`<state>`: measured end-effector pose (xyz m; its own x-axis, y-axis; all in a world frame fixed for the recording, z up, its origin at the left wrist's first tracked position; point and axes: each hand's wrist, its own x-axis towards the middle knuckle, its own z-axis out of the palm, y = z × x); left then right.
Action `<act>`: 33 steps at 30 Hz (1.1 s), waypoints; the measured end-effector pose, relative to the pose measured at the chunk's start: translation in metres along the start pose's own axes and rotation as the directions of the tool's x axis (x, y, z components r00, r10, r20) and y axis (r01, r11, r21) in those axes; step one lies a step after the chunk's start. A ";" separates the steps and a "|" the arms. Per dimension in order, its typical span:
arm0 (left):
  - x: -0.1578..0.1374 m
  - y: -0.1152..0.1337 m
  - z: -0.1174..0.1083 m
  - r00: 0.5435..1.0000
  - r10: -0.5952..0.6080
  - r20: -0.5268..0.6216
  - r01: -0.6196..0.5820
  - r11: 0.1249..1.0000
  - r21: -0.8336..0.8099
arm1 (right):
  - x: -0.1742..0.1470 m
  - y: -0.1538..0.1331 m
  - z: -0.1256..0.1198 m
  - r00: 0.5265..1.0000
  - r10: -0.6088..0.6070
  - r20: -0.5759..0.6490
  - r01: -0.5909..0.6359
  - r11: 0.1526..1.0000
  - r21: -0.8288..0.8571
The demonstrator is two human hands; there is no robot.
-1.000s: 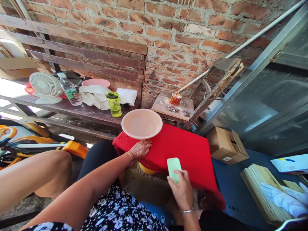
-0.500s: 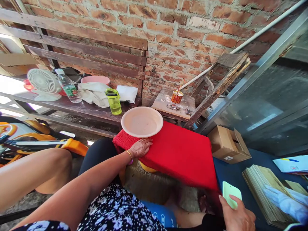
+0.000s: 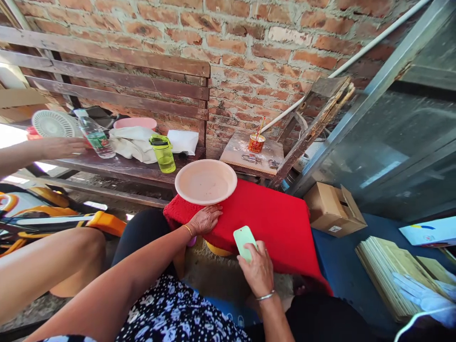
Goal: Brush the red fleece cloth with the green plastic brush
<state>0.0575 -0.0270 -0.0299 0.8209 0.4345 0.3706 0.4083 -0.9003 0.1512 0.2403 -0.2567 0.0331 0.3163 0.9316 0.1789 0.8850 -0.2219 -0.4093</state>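
My left hand [image 3: 205, 219] lies palm down, fingers outstretched, on the front edge of a red cloth [image 3: 274, 216] that covers a low surface. Just beyond its fingers is a round, pale pink basin [image 3: 205, 183] with a few dark specks inside. In my right hand [image 3: 257, 270] is a pale green flat slab [image 3: 243, 240] with rounded corners and a small hole near its top end. Thumb and fingers close around its lower part, over the cloth's near edge. What the slab's underside looks like is hidden.
Another person's hand [image 3: 69, 146] reaches in at left, over the wooden bench [image 3: 103, 166]. On it are a fan [image 3: 53, 124], water bottle [image 3: 98, 137] and green cup [image 3: 164, 156]. Rightward are a cardboard box [image 3: 331, 211] and stacked boards [image 3: 386, 275] with gloves [image 3: 416, 289].
My right hand has swung in from the lower right with the green slab to the red cloth. Another person's hand has appeared at left. My left hand stays on the cloth.
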 end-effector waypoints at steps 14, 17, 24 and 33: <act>0.006 0.009 -0.006 0.998 -0.030 0.047 0.031 0.999 -0.020 | 0.005 0.097 -0.030 0.899 0.363 -0.245 -0.336 0.930 0.147; 0.005 0.009 -0.006 0.999 -0.023 0.028 0.023 1.000 -0.021 | 0.035 0.046 0.003 0.983 0.093 -0.157 -0.071 0.987 0.144; 0.003 0.005 0.003 1.000 -0.006 0.005 0.006 1.000 -0.006 | 0.076 0.039 0.022 0.998 -0.010 -0.059 0.016 0.994 0.106; 0.002 0.006 0.000 0.999 -0.040 0.012 0.041 0.998 -0.045 | 0.032 0.193 -0.066 0.614 0.720 -0.324 -0.744 0.665 0.069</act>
<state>0.0616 -0.0316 -0.0284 0.8087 0.4705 0.3529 0.4228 -0.8822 0.2074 0.4434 -0.2885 0.0188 0.9421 0.3187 0.1044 0.3293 -0.8205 -0.4673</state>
